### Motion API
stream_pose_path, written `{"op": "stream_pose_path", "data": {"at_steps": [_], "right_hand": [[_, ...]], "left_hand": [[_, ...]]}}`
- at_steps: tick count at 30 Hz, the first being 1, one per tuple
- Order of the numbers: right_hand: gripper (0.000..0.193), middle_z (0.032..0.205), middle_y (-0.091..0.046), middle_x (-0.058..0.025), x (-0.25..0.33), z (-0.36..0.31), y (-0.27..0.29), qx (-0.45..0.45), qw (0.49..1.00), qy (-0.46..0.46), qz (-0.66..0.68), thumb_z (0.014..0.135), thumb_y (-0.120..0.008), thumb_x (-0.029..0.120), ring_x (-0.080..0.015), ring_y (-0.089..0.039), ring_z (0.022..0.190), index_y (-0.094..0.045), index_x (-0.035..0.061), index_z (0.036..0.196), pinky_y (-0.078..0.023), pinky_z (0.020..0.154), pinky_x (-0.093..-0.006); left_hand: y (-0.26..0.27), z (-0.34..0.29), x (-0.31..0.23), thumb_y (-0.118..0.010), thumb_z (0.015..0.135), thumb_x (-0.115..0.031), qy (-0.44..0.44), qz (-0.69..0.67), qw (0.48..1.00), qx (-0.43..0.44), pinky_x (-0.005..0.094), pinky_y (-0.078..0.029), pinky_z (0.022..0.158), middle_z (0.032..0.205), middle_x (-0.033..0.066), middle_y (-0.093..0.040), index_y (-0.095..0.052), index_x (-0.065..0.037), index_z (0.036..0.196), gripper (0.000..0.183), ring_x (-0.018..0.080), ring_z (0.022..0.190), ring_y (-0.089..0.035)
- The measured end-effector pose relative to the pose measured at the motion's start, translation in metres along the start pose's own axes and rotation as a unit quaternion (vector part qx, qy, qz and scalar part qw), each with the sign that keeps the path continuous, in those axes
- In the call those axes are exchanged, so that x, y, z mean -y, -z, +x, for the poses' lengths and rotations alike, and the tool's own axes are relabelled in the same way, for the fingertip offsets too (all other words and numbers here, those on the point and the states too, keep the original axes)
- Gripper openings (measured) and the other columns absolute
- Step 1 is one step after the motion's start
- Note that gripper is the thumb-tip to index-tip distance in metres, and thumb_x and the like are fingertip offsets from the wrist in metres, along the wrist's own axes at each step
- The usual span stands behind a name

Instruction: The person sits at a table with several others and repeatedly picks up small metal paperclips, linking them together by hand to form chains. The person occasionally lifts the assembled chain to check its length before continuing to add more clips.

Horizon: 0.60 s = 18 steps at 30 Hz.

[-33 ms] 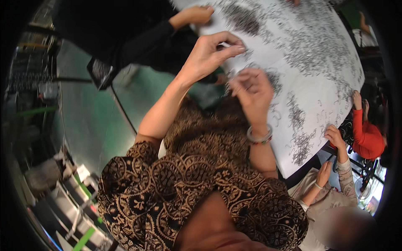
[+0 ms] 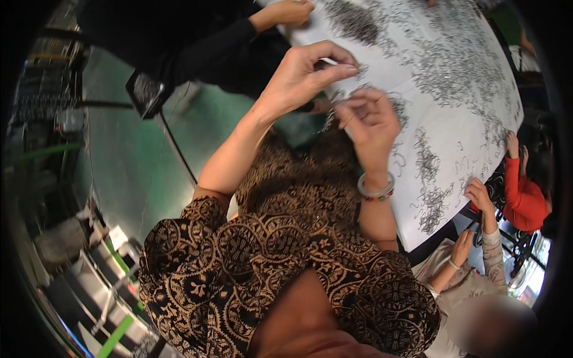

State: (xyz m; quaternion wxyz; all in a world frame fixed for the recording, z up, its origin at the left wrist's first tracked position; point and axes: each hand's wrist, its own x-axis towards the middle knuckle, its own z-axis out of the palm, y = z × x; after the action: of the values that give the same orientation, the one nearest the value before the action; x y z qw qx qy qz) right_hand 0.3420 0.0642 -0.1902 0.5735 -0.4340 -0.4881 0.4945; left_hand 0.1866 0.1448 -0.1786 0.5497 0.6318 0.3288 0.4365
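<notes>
My left hand (image 2: 304, 71) is raised over the near edge of a white table (image 2: 471, 143), with thumb and fingers pinched on a small pale piece (image 2: 327, 60). Just below it, my right hand (image 2: 370, 122) has its fingers bunched on a small metal piece (image 2: 343, 107), and a bracelet (image 2: 376, 190) sits on that wrist. A short dangling bit of wire pieces (image 2: 328, 119) hangs between the two hands. Heaps of small dark wire pieces (image 2: 441, 65) cover the tabletop. My patterned brown-and-black sleeves fill the lower middle of the view.
Another person's hand (image 2: 289, 11) in a black sleeve rests on the table at the top. A red-sleeved arm (image 2: 519, 197) and a hand with a striped sleeve (image 2: 480, 197) reach the table's right edge. Green floor (image 2: 131, 161) and a dark stool (image 2: 146, 92) lie to the left.
</notes>
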Motion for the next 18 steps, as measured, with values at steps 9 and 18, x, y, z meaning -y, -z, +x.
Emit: {"op": "stream_pose_path", "data": {"at_steps": [9,18], "right_hand": [[0.023,0.088,-0.065,-0.0109,0.001,0.024,-0.021,-0.052,0.998,0.039,0.013,0.083,-0.064,-0.012,-0.0113,-0.065,0.072,-0.054,-0.0056,0.103,-0.055,0.062,-0.0209],[0.029,0.096,-0.069,-0.0110,-0.011,0.027,-0.025,-0.046,0.990,0.104,-0.084,0.086,-0.067,-0.004,-0.0101,-0.066,0.079,-0.059,-0.0025,0.114,-0.054,0.064,-0.0223]], "left_hand": [[-0.001,-0.029,-0.009,-0.071,0.082,-0.004,-0.221,0.307,0.916,-0.131,0.0306,-0.051,0.075,0.098,0.0078,-0.066,-0.066,-0.002,0.094,0.014,0.0198,0.091,-0.064],[-0.006,-0.025,-0.016,-0.062,0.091,0.000,-0.095,0.058,0.975,-0.192,0.0254,-0.055,0.072,0.093,0.0105,-0.070,-0.061,0.004,0.097,0.008,0.0115,0.084,-0.066]]}}
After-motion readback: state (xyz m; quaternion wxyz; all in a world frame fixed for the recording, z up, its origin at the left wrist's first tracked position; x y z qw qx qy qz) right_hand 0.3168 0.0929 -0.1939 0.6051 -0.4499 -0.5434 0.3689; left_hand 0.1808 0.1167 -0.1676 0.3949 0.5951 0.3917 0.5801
